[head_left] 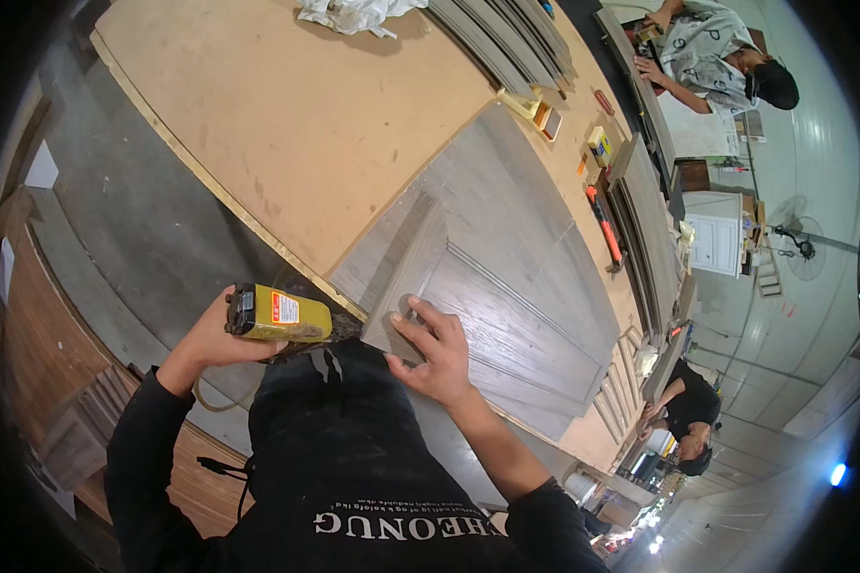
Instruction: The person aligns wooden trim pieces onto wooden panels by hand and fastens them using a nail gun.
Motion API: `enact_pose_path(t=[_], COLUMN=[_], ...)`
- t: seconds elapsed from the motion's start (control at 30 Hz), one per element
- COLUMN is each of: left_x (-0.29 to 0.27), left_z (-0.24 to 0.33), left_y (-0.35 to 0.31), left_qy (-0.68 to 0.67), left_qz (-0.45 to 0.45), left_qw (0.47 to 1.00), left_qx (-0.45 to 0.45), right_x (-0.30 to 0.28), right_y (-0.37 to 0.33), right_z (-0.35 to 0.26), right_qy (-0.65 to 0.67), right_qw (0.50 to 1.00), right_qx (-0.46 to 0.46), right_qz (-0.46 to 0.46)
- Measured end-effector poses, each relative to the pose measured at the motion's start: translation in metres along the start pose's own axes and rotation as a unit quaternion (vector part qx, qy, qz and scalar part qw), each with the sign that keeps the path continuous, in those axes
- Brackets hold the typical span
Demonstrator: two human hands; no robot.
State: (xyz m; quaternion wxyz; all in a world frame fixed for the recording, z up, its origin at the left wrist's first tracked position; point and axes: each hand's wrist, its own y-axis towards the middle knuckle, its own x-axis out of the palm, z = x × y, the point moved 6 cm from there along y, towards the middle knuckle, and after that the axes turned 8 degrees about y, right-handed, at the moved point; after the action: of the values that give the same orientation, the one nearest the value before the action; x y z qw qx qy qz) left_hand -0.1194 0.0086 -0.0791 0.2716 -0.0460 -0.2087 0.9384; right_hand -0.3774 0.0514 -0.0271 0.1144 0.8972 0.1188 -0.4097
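Observation:
My left hand (212, 329) grips a yellow-green nail gun (301, 320) with a dark lower body, at the near edge of the workbench. The tool's front end is close to the corner of a grey wood cabinet door (511, 325); whether they touch cannot be made out. My right hand (435, 355) holds that near corner, fingers over the frame and thumb at its edge. The door has a grooved, framed panel and lies flat, partly overhanging the bench edge. A thin hose (222, 405) shows below my left hand.
Long grey strips (502, 43) are stacked at the far side, near crumpled white plastic (358, 13). A red-orange utility knife (604, 229), a yellow box (599, 145) and more grey boards (640, 239) lie to the right. Two people (712, 62) work beyond. Brown boards (86, 353) stand left.

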Motion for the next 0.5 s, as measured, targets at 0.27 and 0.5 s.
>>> enact_pose_path(t=[0.27,0.5], left_x=[0.0034,0.004], left_z=[-0.0018,-0.0005], left_y=[0.0066,0.0047], left_qy=[-0.015,-0.028], left_qz=[-0.027,-0.032], left_qw=[1.0,0.999], left_qx=[-0.003,-0.019], right_x=[-0.0008,-0.0009], right_y=[0.0014,0.0], right_z=[-0.0013,-0.0003], right_qy=[-0.006,-0.004], right_qw=[1.0,1.0], right_qx=[-0.017,-0.005], right_qz=[0.019,0.006])
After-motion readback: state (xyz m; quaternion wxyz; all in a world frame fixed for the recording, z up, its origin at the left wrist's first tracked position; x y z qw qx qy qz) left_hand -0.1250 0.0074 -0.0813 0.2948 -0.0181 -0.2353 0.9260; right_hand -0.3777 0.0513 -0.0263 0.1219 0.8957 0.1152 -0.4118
